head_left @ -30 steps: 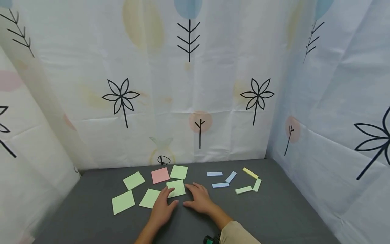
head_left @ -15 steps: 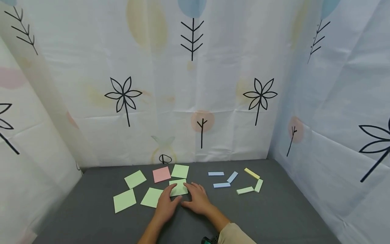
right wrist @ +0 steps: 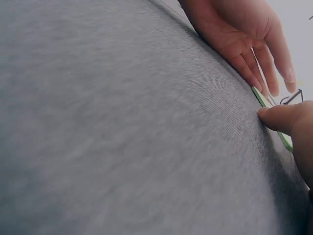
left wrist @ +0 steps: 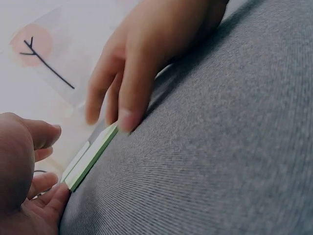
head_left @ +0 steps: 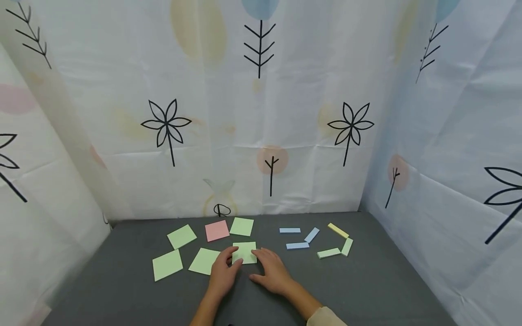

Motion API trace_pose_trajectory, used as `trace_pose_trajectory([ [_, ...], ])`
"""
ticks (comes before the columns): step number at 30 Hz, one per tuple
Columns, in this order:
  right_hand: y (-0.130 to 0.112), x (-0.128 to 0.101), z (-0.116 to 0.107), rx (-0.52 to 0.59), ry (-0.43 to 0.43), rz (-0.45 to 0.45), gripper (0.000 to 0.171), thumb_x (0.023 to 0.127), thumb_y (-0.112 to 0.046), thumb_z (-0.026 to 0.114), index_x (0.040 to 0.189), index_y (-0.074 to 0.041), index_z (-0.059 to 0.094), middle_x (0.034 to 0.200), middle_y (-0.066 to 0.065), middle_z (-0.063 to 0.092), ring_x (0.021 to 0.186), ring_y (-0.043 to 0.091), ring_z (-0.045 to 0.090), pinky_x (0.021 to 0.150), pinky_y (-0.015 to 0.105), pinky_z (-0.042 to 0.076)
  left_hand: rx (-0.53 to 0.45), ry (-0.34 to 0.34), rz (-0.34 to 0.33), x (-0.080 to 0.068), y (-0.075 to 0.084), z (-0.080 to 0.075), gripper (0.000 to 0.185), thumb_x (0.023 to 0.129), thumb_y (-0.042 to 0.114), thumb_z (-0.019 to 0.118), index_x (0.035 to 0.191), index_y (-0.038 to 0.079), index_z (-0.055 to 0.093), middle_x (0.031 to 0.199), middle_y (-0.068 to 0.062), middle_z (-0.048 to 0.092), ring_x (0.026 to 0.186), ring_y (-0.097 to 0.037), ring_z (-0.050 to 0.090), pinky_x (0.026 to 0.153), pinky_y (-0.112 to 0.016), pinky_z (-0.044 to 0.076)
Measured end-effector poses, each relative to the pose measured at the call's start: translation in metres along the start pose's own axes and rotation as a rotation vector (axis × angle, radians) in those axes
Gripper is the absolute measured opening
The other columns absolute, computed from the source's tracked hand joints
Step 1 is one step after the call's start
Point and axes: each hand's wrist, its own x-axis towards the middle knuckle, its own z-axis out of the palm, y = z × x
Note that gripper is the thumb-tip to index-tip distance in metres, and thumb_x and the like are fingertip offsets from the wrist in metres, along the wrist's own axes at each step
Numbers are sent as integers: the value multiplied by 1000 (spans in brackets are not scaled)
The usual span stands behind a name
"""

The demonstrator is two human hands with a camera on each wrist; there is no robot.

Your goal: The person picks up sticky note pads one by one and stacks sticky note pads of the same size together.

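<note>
A light green square sticky note pad (head_left: pixel 244 253) lies flat on the grey table, between my two hands. My left hand (head_left: pixel 222 274) is at its left side; in the left wrist view its lower fingertips touch the near corner of the pad (left wrist: pixel 90 159). On the other side, my right hand (head_left: pixel 275 274) has its fingertips at the right edge, thumb apart from the forefinger. Both hands have loosely bent, spread fingers and neither wraps round the pad. Just left of my left hand lies another green pad (head_left: pixel 204 261), partly covered by that hand.
Behind are a pink pad (head_left: pixel 217 231) and a green pad (head_left: pixel 242 227). Two more green pads (head_left: pixel 181 237) lie at left. Several narrow strips, blue (head_left: pixel 290 230), green (head_left: pixel 328 253) and yellow (head_left: pixel 338 230), lie at right. Patterned cloth (head_left: pixel 228 113) surrounds the table.
The green pad between my hands has shifted right and slightly nearer, and turned straighter. A gap now separates it from the green pad behind. My right hand has moved right.
</note>
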Motion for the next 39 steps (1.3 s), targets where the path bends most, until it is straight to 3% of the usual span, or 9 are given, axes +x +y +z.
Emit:
trace_pose_trajectory([
  [11, 1, 2, -3, 18, 52, -60, 56, 85, -26, 77, 134, -6, 57, 138, 16, 51, 128, 33, 46, 101, 52, 37, 20, -9, -59, 5, -3, -8, 40, 85, -6, 68, 124, 1, 62, 123, -21, 58, 111, -35, 60, 92, -46, 49],
  [22, 21, 22, 1, -175, 102, -197, 36, 89, -28, 71, 120, -9, 68, 129, 8, 62, 127, 26, 50, 99, 49, 41, -61, -48, -116, 9, -7, -8, 37, 89, -3, 65, 126, -2, 60, 120, -23, 61, 112, -35, 60, 92, -43, 49],
  [30, 28, 26, 2, -261, 173, -343, 28, 88, -28, 72, 111, -10, 73, 117, 5, 68, 113, 21, 61, 95, 44, 45, -77, -60, -110, 9, -7, -7, 37, 89, -3, 64, 126, -4, 59, 121, -24, 60, 113, -36, 60, 93, -43, 49],
  [39, 24, 31, -3, -228, 139, -340, 24, 91, -25, 68, 108, -9, 75, 113, 6, 70, 110, 23, 63, 94, 43, 46, -77, -47, -121, 7, -5, -9, 37, 89, -3, 65, 125, -5, 59, 121, -25, 60, 113, -36, 59, 93, -42, 49],
])
